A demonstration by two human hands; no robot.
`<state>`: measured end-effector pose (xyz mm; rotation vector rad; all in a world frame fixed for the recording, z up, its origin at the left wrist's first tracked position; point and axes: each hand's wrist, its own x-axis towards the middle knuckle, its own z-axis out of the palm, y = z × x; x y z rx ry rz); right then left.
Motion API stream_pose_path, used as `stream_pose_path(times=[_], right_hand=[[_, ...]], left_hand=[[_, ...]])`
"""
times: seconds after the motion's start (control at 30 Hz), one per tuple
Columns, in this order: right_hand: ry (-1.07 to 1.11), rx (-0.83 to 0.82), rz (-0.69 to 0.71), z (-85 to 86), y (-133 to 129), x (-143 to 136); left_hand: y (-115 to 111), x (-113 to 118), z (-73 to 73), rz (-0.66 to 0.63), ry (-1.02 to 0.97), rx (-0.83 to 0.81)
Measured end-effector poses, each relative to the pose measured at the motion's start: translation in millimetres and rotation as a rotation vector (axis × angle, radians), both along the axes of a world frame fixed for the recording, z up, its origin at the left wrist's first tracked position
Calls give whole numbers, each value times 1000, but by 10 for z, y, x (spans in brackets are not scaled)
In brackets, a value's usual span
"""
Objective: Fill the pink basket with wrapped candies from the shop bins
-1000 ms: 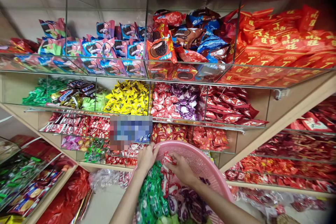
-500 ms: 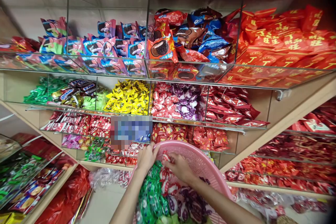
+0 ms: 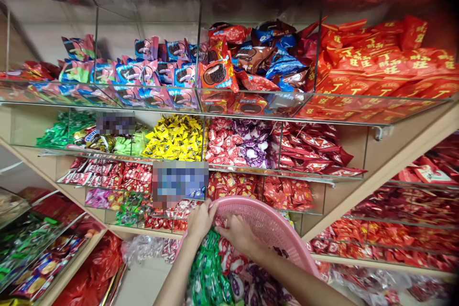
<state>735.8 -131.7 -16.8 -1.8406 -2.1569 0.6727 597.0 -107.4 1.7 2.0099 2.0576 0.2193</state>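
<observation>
My left hand (image 3: 201, 221) is closed round the rim of a pink plastic basket (image 3: 272, 217) at its far left. Inside the basket, my right hand (image 3: 239, 235) has its fingers curled over a red-and-white wrapped candy (image 3: 221, 221), which they partly hide. Below the hands lie green wrapped candies (image 3: 208, 267) on the left. More red-and-white candies (image 3: 225, 254) are in the middle, beside purple-and-white ones (image 3: 247, 287) toward the near side. My right forearm covers part of the basket's contents.
Glass-fronted shelves face me, with yellow candies (image 3: 175, 138), packaged cookies (image 3: 217, 74) and red packets (image 3: 380, 64) in compartments. The basket is close to the lower shelves. Red bags (image 3: 96, 267) stand low on the left, and plastic bags (image 3: 143, 248) lie on the floor.
My right hand has moved slightly left and lower in the basket, closer to my left hand, with the candy at its fingers. My left hand keeps its grip on the rim.
</observation>
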Motion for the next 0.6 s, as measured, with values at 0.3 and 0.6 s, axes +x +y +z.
stream_pose_path(times=[0.3,0.6], right_hand=[[268,260,267,883,42,133],[251,675,214,1896,807,137]], left_hand=[[-15,-16,2,-7,39,-1],[-1,-25,-46,-4,-18,34]])
